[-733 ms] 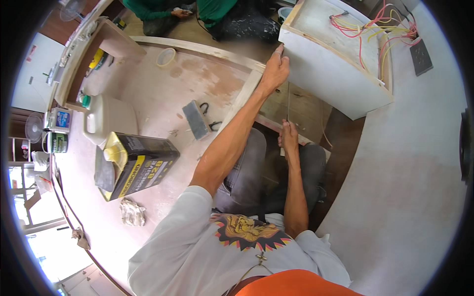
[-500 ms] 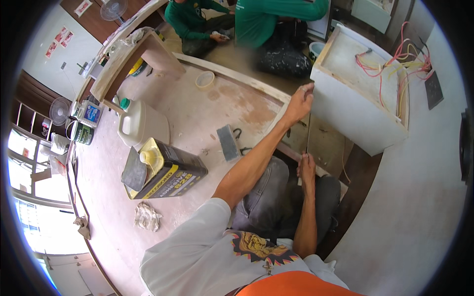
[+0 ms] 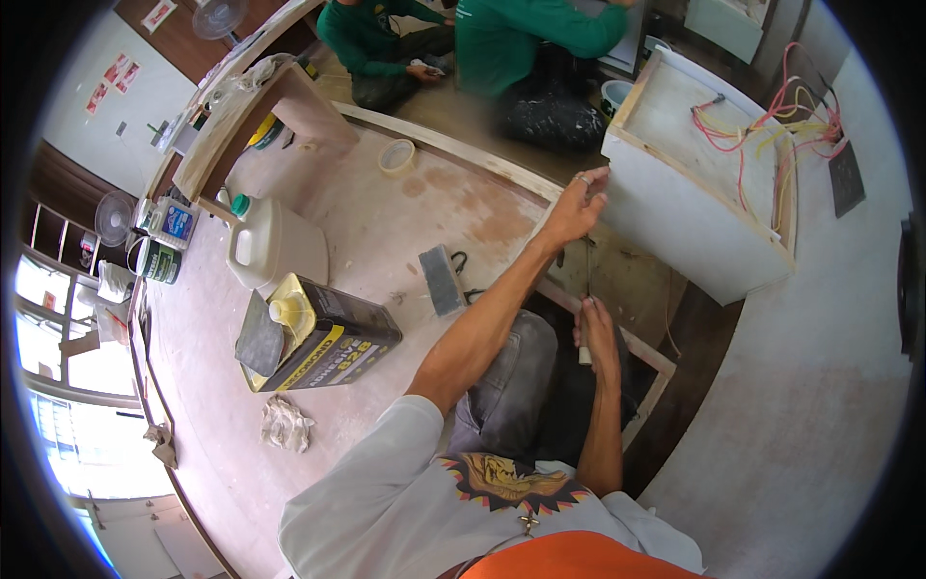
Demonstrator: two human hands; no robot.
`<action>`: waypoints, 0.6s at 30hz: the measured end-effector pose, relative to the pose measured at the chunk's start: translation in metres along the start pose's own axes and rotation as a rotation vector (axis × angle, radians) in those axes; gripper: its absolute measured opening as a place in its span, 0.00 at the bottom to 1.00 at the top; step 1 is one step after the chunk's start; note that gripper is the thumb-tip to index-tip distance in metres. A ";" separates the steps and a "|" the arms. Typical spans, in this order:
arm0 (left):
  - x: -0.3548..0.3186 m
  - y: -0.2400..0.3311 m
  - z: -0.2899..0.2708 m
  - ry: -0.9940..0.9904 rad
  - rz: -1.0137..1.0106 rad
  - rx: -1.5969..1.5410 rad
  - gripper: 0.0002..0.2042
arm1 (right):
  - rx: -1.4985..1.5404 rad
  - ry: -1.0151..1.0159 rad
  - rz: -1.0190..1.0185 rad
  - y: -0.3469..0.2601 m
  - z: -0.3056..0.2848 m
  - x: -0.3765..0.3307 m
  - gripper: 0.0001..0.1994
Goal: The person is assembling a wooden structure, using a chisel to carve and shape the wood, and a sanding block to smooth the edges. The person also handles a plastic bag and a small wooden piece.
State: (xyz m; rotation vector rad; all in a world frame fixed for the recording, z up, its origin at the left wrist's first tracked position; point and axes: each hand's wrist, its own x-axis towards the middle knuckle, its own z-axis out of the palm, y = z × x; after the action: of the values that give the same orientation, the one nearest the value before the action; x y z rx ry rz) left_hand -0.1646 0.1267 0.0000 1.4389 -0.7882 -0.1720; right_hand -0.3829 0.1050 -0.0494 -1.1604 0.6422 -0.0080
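My right hand (image 3: 598,333) is closed around the pale handle (image 3: 585,355) of a long thin tool, whose narrow dark shaft (image 3: 588,265) points away from me. What kind of tool it is I cannot make out. My left hand (image 3: 571,206) is stretched out, thumb and fingers apart, by the near left corner of a white box cabinet (image 3: 685,207). Whether its fingertips touch the cabinet is unclear. Below that wrist runs a bare wooden frame edge (image 3: 540,227). A grey sanding block (image 3: 443,280) lies on the board left of my left forearm.
On the pale board (image 3: 347,415) stand an adhesive can (image 3: 333,338) and a white jug (image 3: 275,246); a tape roll (image 3: 397,156) and a crumpled cloth (image 3: 286,423) lie there. Loose wires (image 3: 762,125) trail into the cabinet. Two people in green (image 3: 502,43) sit beyond the frame.
The shaft no longer spans up to my left hand; it is lower and shorter in view. My left fingers have come apart. My right hand has shifted slightly left, and more of its handle shows.
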 end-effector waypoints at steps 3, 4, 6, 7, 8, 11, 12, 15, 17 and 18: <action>0.001 -0.012 -0.004 0.075 0.065 0.096 0.16 | -0.106 -0.023 -0.069 -0.010 0.003 0.002 0.21; 0.002 -0.013 -0.003 0.136 0.078 0.142 0.15 | -0.138 -0.009 -0.126 -0.010 0.005 0.004 0.21; 0.000 -0.023 -0.010 0.248 0.124 0.201 0.13 | -0.279 0.064 -0.306 -0.006 0.010 0.006 0.22; -0.002 -0.014 -0.002 0.282 0.077 0.197 0.13 | -0.231 0.091 -0.277 -0.009 0.007 0.002 0.22; -0.003 -0.008 -0.004 0.296 0.040 0.250 0.13 | -0.171 0.090 -0.258 -0.020 0.014 -0.002 0.23; 0.000 0.005 -0.005 0.244 0.047 0.444 0.12 | -0.059 0.048 -0.236 -0.031 0.012 0.002 0.24; 0.000 0.006 -0.005 0.214 0.069 0.518 0.12 | -0.032 0.022 -0.234 -0.032 0.012 0.004 0.23; 0.000 0.004 -0.002 0.267 0.000 0.396 0.11 | 0.233 -0.136 -0.169 -0.037 0.014 0.008 0.20; 0.002 -0.002 -0.007 0.257 0.006 0.416 0.11 | 0.494 -0.239 -0.149 -0.040 0.021 0.008 0.17; 0.003 -0.006 -0.011 0.251 0.036 0.455 0.11 | 0.620 -0.290 -0.142 -0.044 0.024 0.008 0.17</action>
State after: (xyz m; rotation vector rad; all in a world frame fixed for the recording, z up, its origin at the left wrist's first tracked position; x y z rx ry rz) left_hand -0.1542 0.1332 -0.0037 1.8294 -0.6689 0.2282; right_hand -0.3512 0.1048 -0.0102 -0.5862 0.2635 -0.1477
